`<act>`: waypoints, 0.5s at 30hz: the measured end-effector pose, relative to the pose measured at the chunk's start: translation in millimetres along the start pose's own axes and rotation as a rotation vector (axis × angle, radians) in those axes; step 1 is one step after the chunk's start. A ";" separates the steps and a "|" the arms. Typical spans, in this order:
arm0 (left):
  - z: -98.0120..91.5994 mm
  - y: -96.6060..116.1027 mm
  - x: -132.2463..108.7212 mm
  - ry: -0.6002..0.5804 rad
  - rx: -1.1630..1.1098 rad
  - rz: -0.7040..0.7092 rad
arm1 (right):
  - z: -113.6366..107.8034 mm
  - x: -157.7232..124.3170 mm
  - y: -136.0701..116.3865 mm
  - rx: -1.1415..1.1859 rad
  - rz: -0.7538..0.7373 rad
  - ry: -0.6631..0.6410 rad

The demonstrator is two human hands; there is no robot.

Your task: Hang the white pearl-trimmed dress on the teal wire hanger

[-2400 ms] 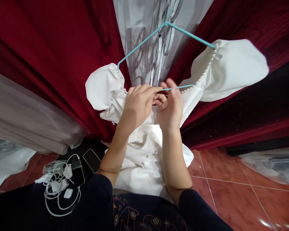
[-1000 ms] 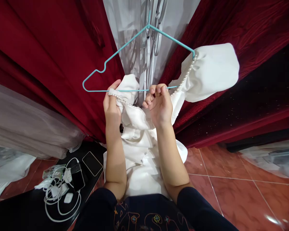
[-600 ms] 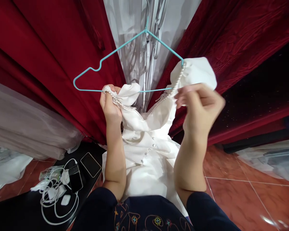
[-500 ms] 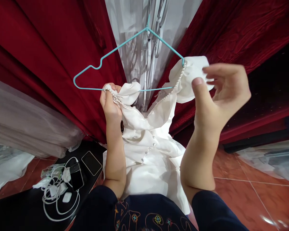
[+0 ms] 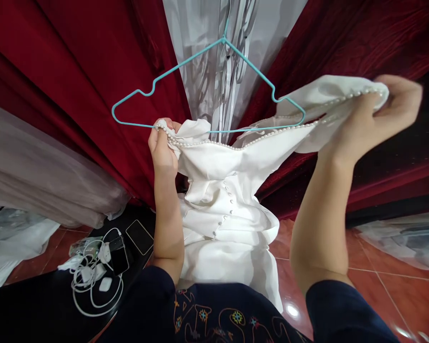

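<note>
A white dress (image 5: pixel 214 162) with a pearl-trimmed neckline and a row of small buttons hangs down in front of me. My left hand (image 5: pixel 163 143) is closed around its left shoulder, just below the hanger's lower bar. Stretched far out to the right, the other sleeve is gripped by my right hand (image 5: pixel 396 102), with the pearl strap looped over the fingers. A light-blue hanger (image 5: pixel 224 41) stands behind the neckline. Its right end sits inside the opening of the pulled sleeve; its left end is bare.
Red curtains (image 5: pixel 93 57) and a white curtain (image 5: pixel 196 71) form the background. At lower left, a black table (image 5: pixel 32 305) carries two phones (image 5: pixel 119 257), white cables (image 5: pixel 79 295) and a small white case (image 5: pixel 105 284). Red tiles (image 5: pixel 375 295) cover the floor.
My right hand has taken hold of the right sleeve and pulled it outward to the right. The strap has come off the hanger's right notch, and the neckline is stretched wider.
</note>
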State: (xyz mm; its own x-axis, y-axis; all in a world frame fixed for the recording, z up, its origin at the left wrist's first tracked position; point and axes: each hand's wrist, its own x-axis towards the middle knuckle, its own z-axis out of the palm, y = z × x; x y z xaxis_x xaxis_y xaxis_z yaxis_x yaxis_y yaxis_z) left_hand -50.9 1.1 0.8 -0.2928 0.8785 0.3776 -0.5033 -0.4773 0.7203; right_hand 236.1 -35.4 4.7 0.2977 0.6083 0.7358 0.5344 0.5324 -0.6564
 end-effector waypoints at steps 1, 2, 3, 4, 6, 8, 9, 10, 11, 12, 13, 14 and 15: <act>-0.3 -1.4 0.2 0.007 0.018 0.000 | 2.0 -9.8 -1.7 0.020 0.020 0.016; 0.0 -2.9 -0.1 0.014 0.029 0.000 | 4.6 -20.7 -3.0 0.042 0.042 0.034; 0.9 -4.6 -0.9 0.020 0.029 -0.001 | 7.6 -32.2 -3.6 0.065 0.061 0.054; 2.2 -6.1 -2.0 0.022 0.018 -0.002 | 10.6 -43.3 -3.8 0.088 0.075 0.073; 5.6 -8.5 -4.6 0.014 -0.030 -0.012 | 16.9 -61.1 -3.1 0.139 0.076 0.144; 8.7 -9.6 -7.6 0.006 -0.079 -0.021 | 25.4 -69.4 -2.8 0.178 0.045 0.213; 9.9 -9.7 -9.1 0.004 -0.091 -0.023 | 30.9 -69.7 -3.1 0.187 0.027 0.199; 10.6 -9.6 -10.8 0.004 -0.094 -0.021 | 37.4 -67.8 -3.6 0.189 0.011 0.140; 10.9 -9.4 -12.6 0.005 -0.092 -0.017 | 44.5 -64.5 -4.2 0.189 -0.001 0.045; 10.8 -9.5 -14.8 0.000 -0.087 -0.013 | 52.0 -60.4 -4.6 0.193 -0.005 -0.059; 10.1 -9.8 -17.3 -0.009 -0.077 -0.010 | 59.5 -56.2 -4.7 0.204 0.000 -0.139; 9.1 -10.5 -20.1 -0.023 -0.063 -0.006 | 66.6 -52.6 -4.3 0.223 0.012 -0.172; 7.6 -11.7 -23.1 -0.041 -0.040 0.001 | 72.9 -49.8 -3.6 0.247 0.031 -0.166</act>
State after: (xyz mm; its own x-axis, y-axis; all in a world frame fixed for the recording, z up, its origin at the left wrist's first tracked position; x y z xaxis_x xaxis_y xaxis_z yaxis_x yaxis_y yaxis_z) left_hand -32.1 -13.4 -12.0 -0.2596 0.8779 0.4023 -0.5357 -0.4775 0.6964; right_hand 161.6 -24.7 -41.6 0.1669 0.7034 0.6909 0.3124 0.6269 -0.7137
